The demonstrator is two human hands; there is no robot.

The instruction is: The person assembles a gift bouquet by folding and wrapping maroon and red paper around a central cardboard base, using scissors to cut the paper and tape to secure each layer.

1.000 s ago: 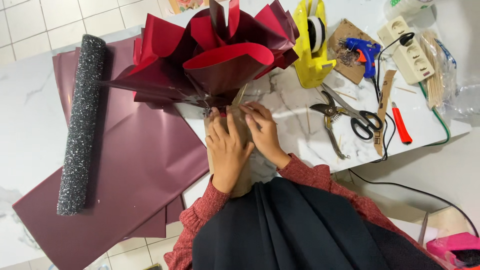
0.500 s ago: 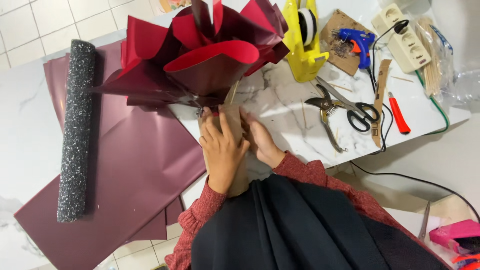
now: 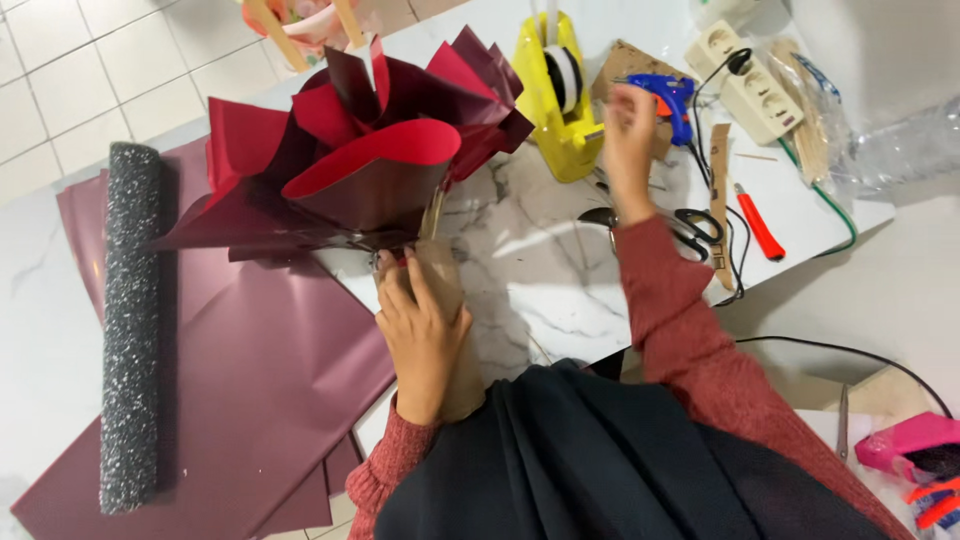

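Since the earlier frames your right hand (image 3: 628, 125) has left the bouquet stem and travelled to the far side of the surface (image 3: 540, 270), where it now sits at the yellow tape dispenser (image 3: 565, 95), just beside the blue glue gun (image 3: 668, 98). Its fingers are raised and partly curled; you cannot tell from this view whether they pinch a strip of tape or hold nothing.

Your left hand (image 3: 425, 335) alone has the work now. Its grip is clenched around the brown paper-wrapped stem (image 3: 445, 290) of the bouquet wrap (image 3: 360, 150), at the near edge of the surface, with the stem running back toward your body.

Condition of the work, as judged: the red and maroon sheets are already folded, fanned and gathered at the neck, so the shaping appears done. The gathered neck shows no visible binding, so fastening seems to be what is left.

Other items noted: spare maroon wrapping sheets (image 3: 250, 390) overhang the left edge, with a black glitter roll (image 3: 130, 320) lying on them. Scissors (image 3: 690, 225), a red-handled cutter (image 3: 758, 220) and a white power strip (image 3: 748, 85) lie toward the right edge, well apart from the bouquet.
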